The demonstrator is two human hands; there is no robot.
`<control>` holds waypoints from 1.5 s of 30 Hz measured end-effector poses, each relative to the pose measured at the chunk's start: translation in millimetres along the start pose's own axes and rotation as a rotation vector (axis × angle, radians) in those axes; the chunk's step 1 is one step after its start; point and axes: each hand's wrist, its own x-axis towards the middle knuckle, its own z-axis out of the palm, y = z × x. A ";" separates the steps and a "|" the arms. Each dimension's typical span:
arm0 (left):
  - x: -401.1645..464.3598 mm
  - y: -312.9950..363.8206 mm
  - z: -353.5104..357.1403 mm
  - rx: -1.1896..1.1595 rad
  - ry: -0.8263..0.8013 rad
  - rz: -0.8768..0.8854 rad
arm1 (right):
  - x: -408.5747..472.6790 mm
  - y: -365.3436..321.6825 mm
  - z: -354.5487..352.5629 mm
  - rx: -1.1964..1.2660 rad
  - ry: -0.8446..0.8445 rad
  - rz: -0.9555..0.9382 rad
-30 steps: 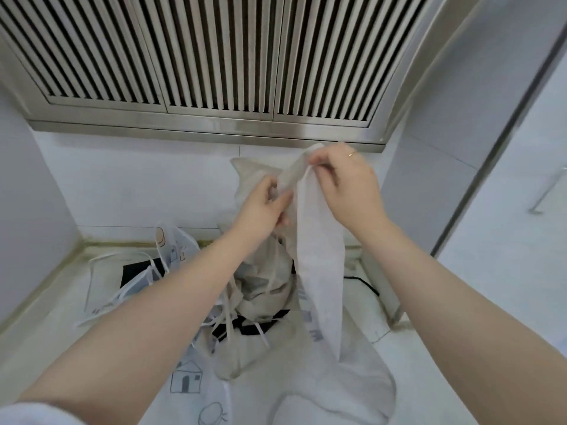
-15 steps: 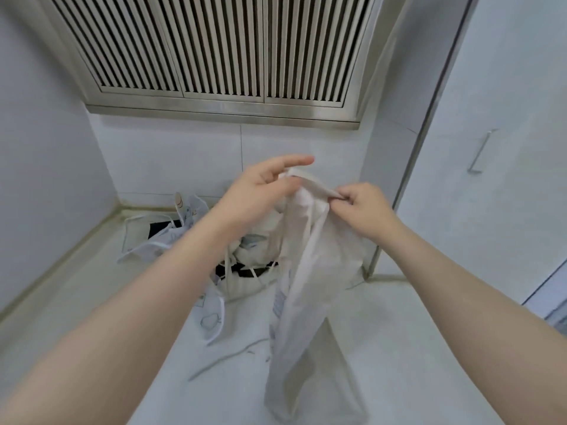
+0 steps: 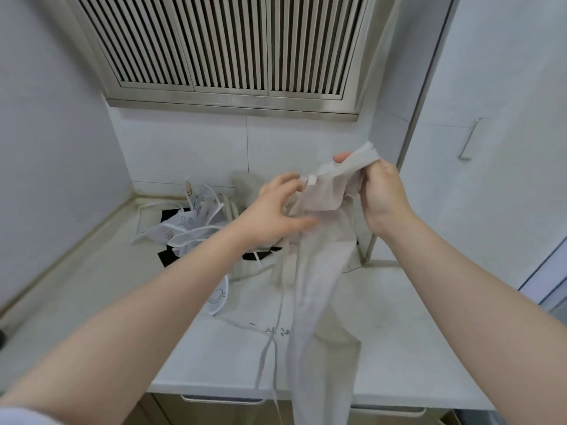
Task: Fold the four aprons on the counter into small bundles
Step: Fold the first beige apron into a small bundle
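A pale beige apron [image 3: 319, 289] hangs in the air over the counter, its length draping past the counter's front edge with thin ties [image 3: 270, 360] trailing down. My right hand [image 3: 380, 197] grips its bunched top end. My left hand [image 3: 276, 213] is beside the cloth with fingers spread and relaxed, its fingertips at the fabric's upper edge. Behind my arms lies a heap of other aprons [image 3: 196, 222], white with printed drawings and black patches, plus a beige one [image 3: 245, 185] at the back wall.
The white counter [image 3: 399, 348] runs left to the wall corner and ends at a tall white cabinet [image 3: 491, 179] with a handle on the right. A slatted steel range hood [image 3: 233, 47] hangs overhead. Drawer fronts [image 3: 221, 403] show below the counter edge.
The apron's top has shifted right and into my right hand's fist. My left hand has let go of its pinch and opened beside the cloth. The view has tilted down toward the counter.
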 end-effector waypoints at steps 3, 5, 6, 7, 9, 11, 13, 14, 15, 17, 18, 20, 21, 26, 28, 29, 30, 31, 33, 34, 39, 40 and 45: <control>-0.2 -8.3 7.5 -0.187 -0.015 -0.032 | -1.7 7.3 -6.8 0.126 0.036 0.055; -3.3 -6.4 15.5 -0.243 -0.104 -0.050 | -2.5 9.1 -11.0 0.166 0.049 0.096; -4.4 -5.7 19.5 -0.258 -0.101 -0.055 | -2.9 7.3 -11.9 0.118 0.076 0.095; -6.4 -4.8 22.5 -0.298 -0.079 -0.074 | -2.6 6.1 -12.5 0.061 0.133 0.070; -9.6 -1.4 22.8 -0.379 -0.016 -0.121 | -3.2 2.9 -14.2 -0.023 0.262 0.000; -10.6 -1.2 16.9 -0.307 0.037 -0.163 | -2.7 5.3 -21.6 -0.125 0.234 -0.056; -8.6 -9.0 5.6 -0.034 0.049 -0.188 | -4.3 19.8 -32.3 -0.510 0.015 -0.089; -7.8 -17.5 -1.3 0.190 0.030 -0.212 | -7.1 29.4 -38.1 -0.714 -0.114 -0.077; -8.5 -26.6 -9.8 0.425 -0.007 -0.262 | -10.9 39.0 -43.2 -0.868 -0.221 -0.049; -12.6 -42.5 -29.8 0.783 -0.077 -0.408 | -20.1 54.3 -47.5 -1.016 -0.391 0.053; -17.0 -48.5 -39.1 0.895 -0.096 -0.484 | -25.4 60.1 -45.4 -1.068 -0.469 0.107; -23.6 -54.6 -52.5 1.001 -0.106 -0.617 | -32.0 69.0 -35.0 -1.160 -0.641 0.165; -25.3 -54.5 -54.9 1.036 -0.080 -0.648 | -34.5 70.8 -25.7 -1.174 -0.725 0.184; -37.1 -56.8 -45.5 1.133 -0.026 -0.356 | -42.3 79.7 23.1 -1.113 -0.851 0.047; -40.9 -54.6 -36.3 1.039 -0.132 -0.040 | -44.4 83.2 37.5 -1.065 -0.789 -0.074; -42.2 -53.2 -30.0 0.979 -0.195 0.071 | -44.7 84.8 44.4 -1.048 -0.769 -0.125; -41.5 -51.6 -22.8 0.927 -0.251 0.124 | -45.7 82.9 50.1 -1.042 -0.756 -0.172; -40.2 -51.8 -16.5 0.878 -0.298 0.118 | -46.5 80.5 54.5 -1.042 -0.757 -0.202; -36.8 -58.1 -11.5 0.869 -0.364 0.048 | -46.4 78.3 57.9 -1.020 -0.779 -0.229; -35.2 -62.6 -12.4 0.939 -0.398 0.029 | -46.3 77.4 57.8 -1.012 -0.794 -0.235; -25.0 -83.8 -25.9 1.151 -0.412 -0.032 | -35.3 82.0 42.8 -1.187 -0.915 0.062; -24.5 -88.1 -28.5 1.164 -0.385 -0.063 | -32.1 85.9 38.3 -1.201 -0.946 0.164; -10.6 -122.8 -38.5 1.157 -0.393 -0.194 | -8.8 117.5 18.3 -1.058 -0.956 0.575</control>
